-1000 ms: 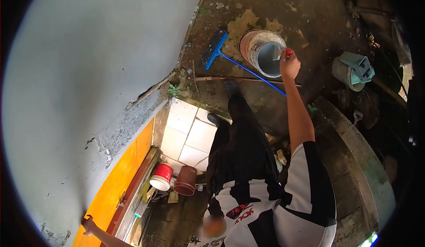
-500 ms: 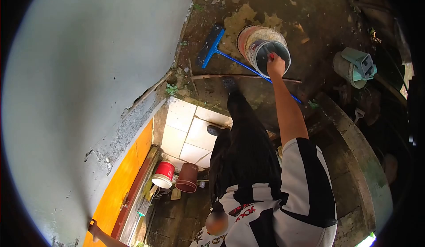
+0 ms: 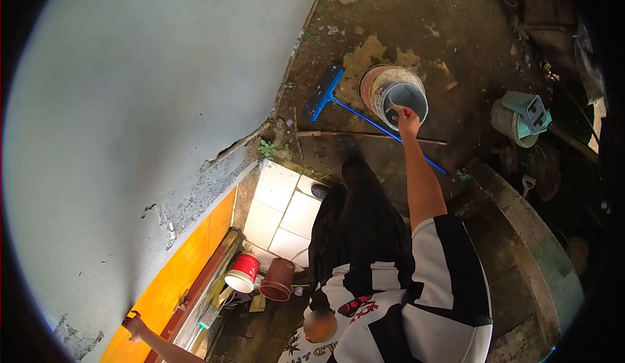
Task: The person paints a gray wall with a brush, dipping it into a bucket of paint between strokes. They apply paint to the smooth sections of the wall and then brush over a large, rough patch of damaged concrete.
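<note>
My right hand [image 3: 409, 123] reaches forward over a bucket [image 3: 424, 106] and is closed around a small red-handled tool [image 3: 404, 111]. The tool's pale end points into the bucket's mouth; its exact kind is hard to make out. This bucket sits on top of other stained containers [image 3: 372, 80] on the wet ground. At the lower left, my left hand [image 3: 136, 328] is at the orange door [image 3: 185, 259], close to the grey wall [image 3: 150, 116]. Its fingers look spread, and nothing shows in them.
A blue squeegee [image 3: 325, 93] lies beside the buckets, with its pole crossing a long stick [image 3: 312, 133]. A red and white bucket [image 3: 243, 272] and a brown bucket [image 3: 276, 280] stand by the doorway. Further right are a bucket with green containers [image 3: 524, 112] and a low concrete wall [image 3: 521, 220].
My right hand has drawn up and back toward the bucket's near rim, and the tool's pale end now shows. My left hand has shifted slightly along the orange door. The view has tilted.
</note>
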`<state>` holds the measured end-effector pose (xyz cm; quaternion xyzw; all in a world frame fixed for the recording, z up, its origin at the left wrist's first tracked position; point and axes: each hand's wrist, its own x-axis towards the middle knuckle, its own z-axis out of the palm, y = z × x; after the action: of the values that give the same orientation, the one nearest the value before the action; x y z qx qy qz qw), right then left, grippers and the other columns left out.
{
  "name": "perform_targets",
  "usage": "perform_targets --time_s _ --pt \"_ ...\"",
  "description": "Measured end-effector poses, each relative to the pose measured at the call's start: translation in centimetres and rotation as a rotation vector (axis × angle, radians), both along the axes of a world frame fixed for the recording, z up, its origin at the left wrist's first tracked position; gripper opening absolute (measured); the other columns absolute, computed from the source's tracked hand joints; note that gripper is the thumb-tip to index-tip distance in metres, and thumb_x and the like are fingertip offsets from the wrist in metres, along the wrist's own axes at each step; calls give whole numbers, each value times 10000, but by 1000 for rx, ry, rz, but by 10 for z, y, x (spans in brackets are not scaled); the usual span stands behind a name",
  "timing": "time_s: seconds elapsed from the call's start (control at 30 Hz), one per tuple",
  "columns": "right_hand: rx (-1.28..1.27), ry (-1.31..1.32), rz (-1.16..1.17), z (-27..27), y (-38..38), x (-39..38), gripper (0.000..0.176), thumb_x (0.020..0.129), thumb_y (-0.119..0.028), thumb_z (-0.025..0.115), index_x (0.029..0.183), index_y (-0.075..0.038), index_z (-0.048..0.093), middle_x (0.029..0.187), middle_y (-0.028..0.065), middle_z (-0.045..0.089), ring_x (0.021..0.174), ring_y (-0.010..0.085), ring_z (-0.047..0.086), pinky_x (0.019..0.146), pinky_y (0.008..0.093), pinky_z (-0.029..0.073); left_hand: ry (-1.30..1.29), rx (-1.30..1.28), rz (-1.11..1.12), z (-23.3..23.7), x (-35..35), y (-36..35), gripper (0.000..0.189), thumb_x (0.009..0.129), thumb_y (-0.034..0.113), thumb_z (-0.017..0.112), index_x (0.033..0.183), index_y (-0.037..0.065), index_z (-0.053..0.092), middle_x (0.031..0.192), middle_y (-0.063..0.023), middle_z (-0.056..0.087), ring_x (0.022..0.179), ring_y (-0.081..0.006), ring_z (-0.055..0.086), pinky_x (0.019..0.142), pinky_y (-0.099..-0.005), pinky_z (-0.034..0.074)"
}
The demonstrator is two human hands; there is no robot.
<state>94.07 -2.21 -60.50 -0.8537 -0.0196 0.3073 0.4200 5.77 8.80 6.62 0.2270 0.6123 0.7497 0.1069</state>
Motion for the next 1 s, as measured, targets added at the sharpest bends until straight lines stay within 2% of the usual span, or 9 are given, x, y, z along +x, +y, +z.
perform_targets --time_s 0.17,0.37,0.47,0.57,0.67,0.77,0.87,0.9,1.0 --pt "-38 -47 103 18 -2 -2 219 883 -221 664 994 -39 718 790 64 721 647 166 712 656 279 528 2 -47 -36 0 13 -9 969 823 817 90 1356 96 458 1448 -30 435 1307 -159 369 916 -569 267" --pt "-50 -90 83 14 -7 0 242 875 -260 672 989 -54 725 777 81 714 600 172 697 652 288 529 5 -64 -83 -1 8 -10 960 825 818 91 1353 104 456 1452 -13 430 1312 -145 363 918 -558 284" --pt "-106 -54 99 21 -10 -2 247 864 -282 684 982 -70 733 780 99 711 635 193 696 675 309 527 0 -53 -119 -1 1 -14 954 827 818 93 1353 109 454 1451 -9 430 1314 -142 361 916 -555 287" --pt "-164 -268 87 17 -12 -6 231 853 -280 695 975 -88 740 789 109 710 715 214 697 709 332 523 -9 -40 -140 -3 -10 -19 950 828 817 92 1354 113 454 1449 -5 431 1313 -141 362 909 -551 295" --pt "-113 -111 100 9 -15 -9 233 842 -290 698 963 -96 743 802 114 710 781 243 694 740 352 520 -6 -45 -144 -2 5 -16 947 830 815 92 1355 115 453 1460 -1 423 1314 -138 363 903 -544 304" --pt "-133 -239 80 32 -12 -11 229 841 -294 696 956 -102 744 806 116 709 762 253 691 739 352 518 -8 -44 -137 -3 20 -16 941 834 811 96 1371 120 441 1485 6 398 1323 -130 354 902 -536 308" --pt "-180 -285 172 36 -14 -7 227 845 -290 693 955 -97 740 795 116 706 766 250 690 739 361 519 -29 -41 -158 -4 26 -17 929 842 802 103 1406 132 414 1515 19 363 1342 -116 330 911 -524 306" --pt "-183 -317 101 36 -14 -7 241 858 -298 694 959 -84 738 786 93 709 719 205 691 671 344 524 -36 -38 -160 -3 29 -18 924 845 798 106 1419 138 403 1523 23 353 1348 -112 323 916 -518 303" --pt "-64 11 -258 49 -15 -3 301 889 -329 662 983 -51 730 801 71 718 648 196 687 586 300 522 -55 -19 -191 -2 26 -18 904 856 783 116 1455 154 366 1544 36 320 1368 -101 295 933 -501 292"
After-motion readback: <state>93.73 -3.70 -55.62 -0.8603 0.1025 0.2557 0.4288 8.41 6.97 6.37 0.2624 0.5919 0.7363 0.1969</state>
